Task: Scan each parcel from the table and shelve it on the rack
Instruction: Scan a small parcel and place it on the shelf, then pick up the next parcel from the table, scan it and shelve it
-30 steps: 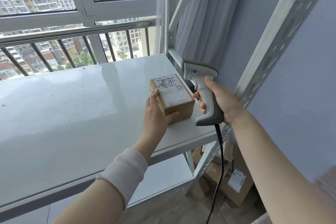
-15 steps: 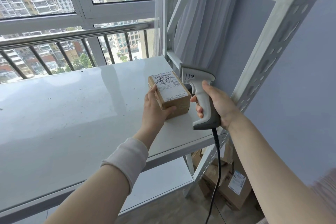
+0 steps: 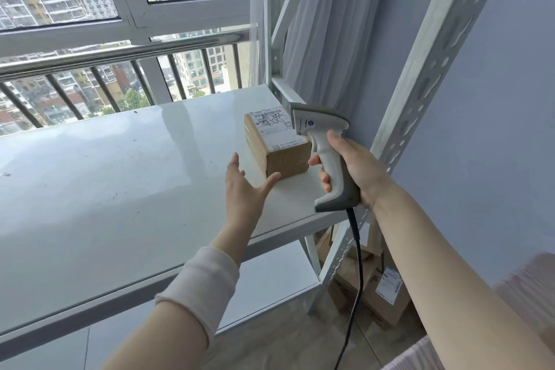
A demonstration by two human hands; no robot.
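Brown cardboard up front: the parcel (image 3: 286,159) sits flat on the white upper shelf (image 3: 120,189) of the rack, at the right end, close to the slotted upright (image 3: 426,75). Its white shipping label (image 3: 274,128) faces up, with a barcode strip and black scrawl across it.

Left hand (image 3: 243,189) is spread wide, palm toward the parcel's left side, fingers straight and holding nothing. The thumb reaches to the near bottom corner of the box; whether it actually touches, I cannot tell. A pale sleeve cuff (image 3: 201,282) sits pushed up the forearm.

Right hand (image 3: 354,168) is wrapped round the grip of the grey and white scanner (image 3: 332,165), fingers curled around the front of the handle. The scanner stands upright just to the right of the parcel, its head pointing left, overlapping the label's far right corner from this angle. A black cable (image 3: 357,264) drops from the base of the handle, down past the shelf edge toward the floor.

Below, a lower shelf (image 3: 270,273) of the same rack shows through. More cardboard boxes (image 3: 369,294) sit on the floor by the rack's foot, one with a label on its side. Behind the rack, a metal railing (image 3: 120,52) crosses the window, and a pale curtain (image 3: 324,24) hangs in the corner.
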